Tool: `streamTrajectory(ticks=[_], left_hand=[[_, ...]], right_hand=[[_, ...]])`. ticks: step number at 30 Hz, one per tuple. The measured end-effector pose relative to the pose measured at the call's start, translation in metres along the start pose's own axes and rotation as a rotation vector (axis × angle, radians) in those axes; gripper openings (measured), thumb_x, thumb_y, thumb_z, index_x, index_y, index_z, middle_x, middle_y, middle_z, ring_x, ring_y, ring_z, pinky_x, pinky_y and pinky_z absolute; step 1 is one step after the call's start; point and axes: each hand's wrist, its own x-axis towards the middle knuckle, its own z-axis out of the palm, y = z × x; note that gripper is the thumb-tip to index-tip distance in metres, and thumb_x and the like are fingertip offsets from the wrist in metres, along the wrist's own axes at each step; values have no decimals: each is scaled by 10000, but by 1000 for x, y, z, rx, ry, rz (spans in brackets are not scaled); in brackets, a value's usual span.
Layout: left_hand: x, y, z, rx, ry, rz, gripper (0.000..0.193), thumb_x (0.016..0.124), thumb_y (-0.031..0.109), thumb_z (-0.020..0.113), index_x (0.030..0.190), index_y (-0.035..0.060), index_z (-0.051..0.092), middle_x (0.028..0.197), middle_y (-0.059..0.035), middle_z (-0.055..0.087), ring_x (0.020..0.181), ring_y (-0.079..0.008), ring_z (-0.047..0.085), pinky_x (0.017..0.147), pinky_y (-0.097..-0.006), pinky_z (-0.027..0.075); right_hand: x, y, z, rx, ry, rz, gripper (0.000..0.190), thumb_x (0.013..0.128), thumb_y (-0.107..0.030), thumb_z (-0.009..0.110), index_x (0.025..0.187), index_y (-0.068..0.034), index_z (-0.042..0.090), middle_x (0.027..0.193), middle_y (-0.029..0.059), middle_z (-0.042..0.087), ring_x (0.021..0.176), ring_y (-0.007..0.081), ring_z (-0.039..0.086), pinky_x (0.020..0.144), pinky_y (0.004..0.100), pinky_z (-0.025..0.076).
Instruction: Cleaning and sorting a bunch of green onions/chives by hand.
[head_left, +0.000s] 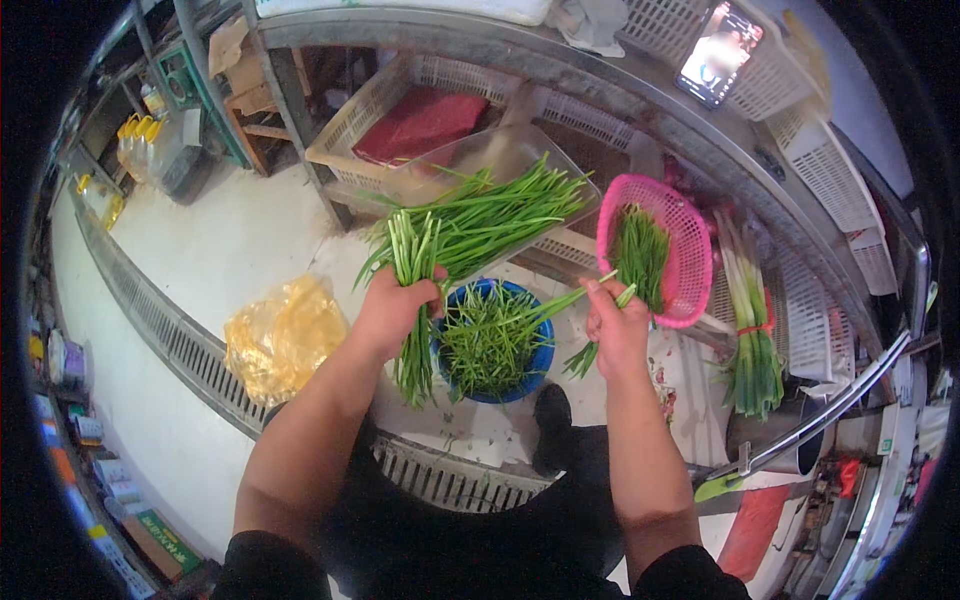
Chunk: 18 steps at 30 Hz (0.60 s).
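My left hand (401, 304) is closed around a bunch of garlic chives (412, 251), pale stem ends up and green leaves hanging below. A few more green stems (625, 295) are pinched in my right hand (616, 319), to the right of a blue basin (550, 352). Loose chive pieces (487, 345) fill that basin on the floor between my hands. Beyond it, a large heap of chives (510, 210) lies on a clear plastic tray (589, 196). At the right, a pink plastic basket (694, 255) holds a smaller bundle of chives (641, 251).
Crumpled yellow plastic bags (285, 337) lie on the floor at left, beside a drain grate (180, 322). Spring onions (750, 337) tied with red stand at right. A metal table (450, 37) bears a phone (720, 56); under it sits a crate (337, 161) with a red bag (420, 124).
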Motion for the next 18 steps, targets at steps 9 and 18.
streamTrajectory(ticks=[9, 18], left_hand=[[-2, 4, -10, -74, -181, -58, 279, 692, -4, 565, 968, -17, 603, 764, -63, 572, 650, -161, 542, 584, -284, 436], [-2, 0, -7, -51, -255, -92, 438, 579, 120, 524, 991, -19, 583, 806, -85, 558, 597, -145, 491, 528, -291, 405]], right_hand=[[10, 1, -11, 27, 96, -8, 155, 889, -174, 615, 903, -22, 588, 498, -42, 324, 386, 70, 285, 388, 250, 283], [4, -9, -8, 82, -90, 138, 231, 930, -198, 558, 1046, 3, 573, 539, -38, 347, 410, 67, 297, 414, 236, 282]])
